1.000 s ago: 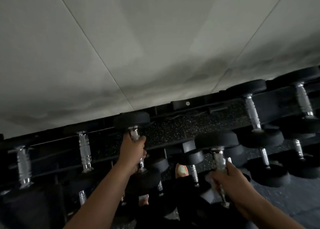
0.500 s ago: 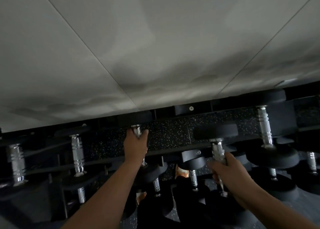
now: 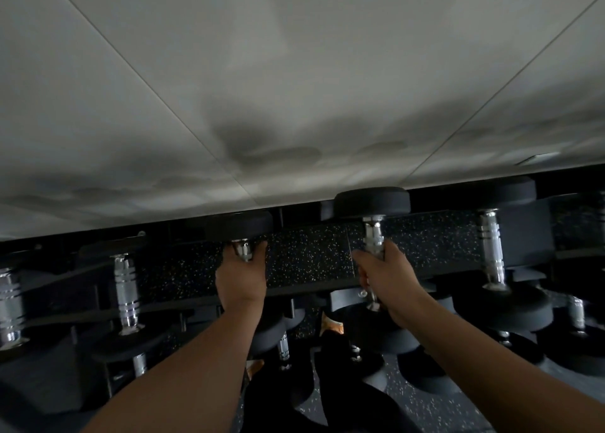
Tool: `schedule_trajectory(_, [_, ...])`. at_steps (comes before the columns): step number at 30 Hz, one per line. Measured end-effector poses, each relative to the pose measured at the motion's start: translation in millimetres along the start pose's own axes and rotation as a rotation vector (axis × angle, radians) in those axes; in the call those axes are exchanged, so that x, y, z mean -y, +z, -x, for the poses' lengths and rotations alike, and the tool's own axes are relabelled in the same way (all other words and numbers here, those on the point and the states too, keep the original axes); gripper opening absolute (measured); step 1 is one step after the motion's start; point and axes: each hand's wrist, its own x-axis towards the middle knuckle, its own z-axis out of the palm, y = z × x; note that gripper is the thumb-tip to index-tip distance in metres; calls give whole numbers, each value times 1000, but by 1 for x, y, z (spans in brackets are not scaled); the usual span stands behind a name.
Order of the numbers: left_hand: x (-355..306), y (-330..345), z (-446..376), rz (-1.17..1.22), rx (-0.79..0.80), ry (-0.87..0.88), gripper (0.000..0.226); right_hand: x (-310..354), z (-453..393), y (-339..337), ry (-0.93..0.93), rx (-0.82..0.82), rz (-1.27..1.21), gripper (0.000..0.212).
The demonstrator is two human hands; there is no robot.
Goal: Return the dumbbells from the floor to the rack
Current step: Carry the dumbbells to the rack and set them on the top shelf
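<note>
Both bare forearms extend forward and upward from the lower edge of the view, roughly parallel and well apart. Left hand (image 3: 241,277): back of hand toward the camera, fingers curled closed around a dumbbell handle (image 3: 244,251). Right hand (image 3: 388,277): likewise wrapped in a full fist around a second dumbbell handle (image 3: 374,241), wrist angled slightly inward.
</note>
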Motion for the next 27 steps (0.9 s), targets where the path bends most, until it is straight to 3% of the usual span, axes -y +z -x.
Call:
schedule_trajectory(7, [-1, 2, 0, -75, -35, 4, 40, -10, -27, 15, -19, -8, 211, 22])
schedule_trajectory(17, [-1, 2, 0, -124, -49, 3, 46, -22, -33, 11, -94, 30, 290, 31])
schedule_trajectory(27, [-5, -9, 0, -106, 124, -16, 61, -18, -30, 13, -106, 54, 317, 37])
